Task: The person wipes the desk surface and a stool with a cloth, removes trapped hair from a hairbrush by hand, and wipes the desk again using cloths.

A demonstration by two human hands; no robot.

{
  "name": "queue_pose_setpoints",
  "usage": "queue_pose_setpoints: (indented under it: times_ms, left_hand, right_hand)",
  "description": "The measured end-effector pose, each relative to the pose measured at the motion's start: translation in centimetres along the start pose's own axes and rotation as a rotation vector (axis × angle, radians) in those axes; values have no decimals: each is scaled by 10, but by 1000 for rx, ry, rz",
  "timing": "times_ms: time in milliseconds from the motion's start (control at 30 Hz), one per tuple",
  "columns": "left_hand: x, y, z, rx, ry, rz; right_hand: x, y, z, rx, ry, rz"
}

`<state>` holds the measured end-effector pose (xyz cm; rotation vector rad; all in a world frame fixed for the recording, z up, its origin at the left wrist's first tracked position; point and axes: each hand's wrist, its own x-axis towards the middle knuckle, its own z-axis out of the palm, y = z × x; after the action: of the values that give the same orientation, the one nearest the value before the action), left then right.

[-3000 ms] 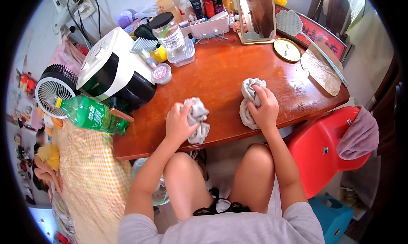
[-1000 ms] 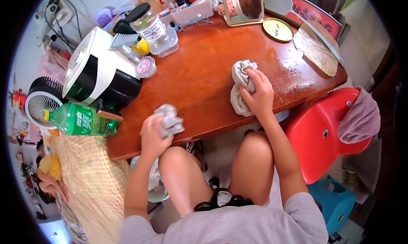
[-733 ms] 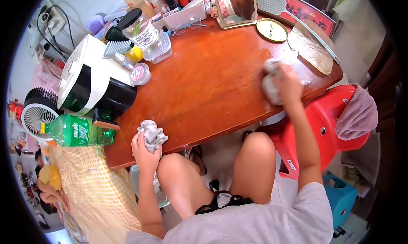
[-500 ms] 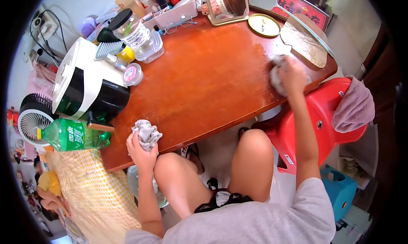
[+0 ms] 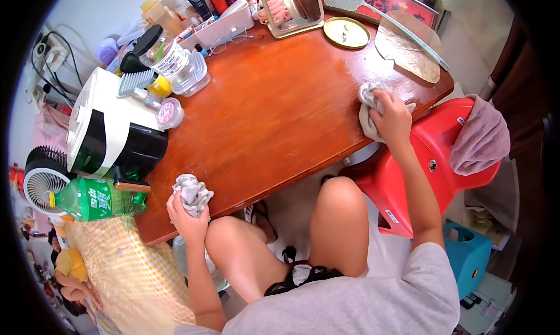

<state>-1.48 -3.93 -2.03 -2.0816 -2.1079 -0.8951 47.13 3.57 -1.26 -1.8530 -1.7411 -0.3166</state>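
My left hand (image 5: 188, 218) is closed round a crumpled pale grey cloth (image 5: 193, 193) at the near left edge of the wooden table (image 5: 262, 107). Toward the table's right end, my right hand (image 5: 393, 118) presses a second greyish-white cloth (image 5: 368, 114) against the reddish-brown top, its fingers curled over it. Part of this cloth hangs at the front edge. The tabletop looks shiny around and beyond the right hand.
A white-and-black appliance (image 5: 111, 131), a green bottle (image 5: 99, 199) and a lidded jar (image 5: 163, 52) stand at left. Behind are a mirror (image 5: 291, 28), a round gold lid (image 5: 346, 32) and brown paper (image 5: 408, 49). A red chair (image 5: 429, 160) with a mauve towel (image 5: 481, 136) is at right.
My right hand and its cloth have shifted slightly toward me and left, and the cloth shows sharper. The whole view has tilted a little. My left hand still holds its cloth.
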Motion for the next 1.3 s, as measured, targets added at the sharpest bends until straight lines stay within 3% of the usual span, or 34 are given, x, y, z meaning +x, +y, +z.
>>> queue_pose_setpoints:
  times_ms: [67,200,300,333,400,467,533,600,633,667,733,767,800,867,933,1000,1133,1200,1300]
  left_hand:
    - [-2,1,-4,-24,-25,-12]
    - [-1,2,-5,3,-31,-6]
    - [-1,1,-1,0,-4,-6]
    - [-1,2,1,-3,-6,-8]
    - [-2,2,0,3,2,-19]
    - [-5,1,-1,18,-5,-5]
    - [-4,2,-2,30,-11,-18]
    - [-4,0,-2,42,1,-5]
    - [-4,0,-1,42,2,-9]
    - [-3,0,0,40,3,-12]
    - [-4,1,2,46,22,-11]
    - [-3,1,1,57,27,-12]
    - [-4,2,1,69,30,-15]
    - [-5,2,-1,54,9,-27]
    - [-3,3,-1,37,5,-37]
    - [-2,3,-1,34,7,-25]
    - [-2,1,2,52,40,8]
    - [-2,4,-1,34,11,-19]
    - [-1,4,0,50,25,-12]
  right_hand:
    - [-6,40,5,55,103,86]
    - [18,79,-21,-184,93,606]
    - [10,61,1,-136,191,223]
    - [8,24,0,-44,75,275]
    - [3,-14,2,158,-51,-150]
    - [16,-2,12,366,-165,-143]
    - [48,15,8,330,-323,428]
    - [69,47,34,49,37,386]
    - [77,41,37,-12,-3,433]
    - [81,29,46,-114,-18,336]
    - [75,-6,53,22,-137,106]
    - [69,-17,50,82,-173,-123]
    - [74,-13,50,81,-174,-123]
    - [88,2,51,226,-226,274]
    - [106,3,49,57,-110,399]
    - [118,-17,57,-46,-271,439]
    - [95,-36,64,314,-320,-17]
    - [107,-25,62,510,-422,54]
    - [116,-39,71,348,-440,-1]
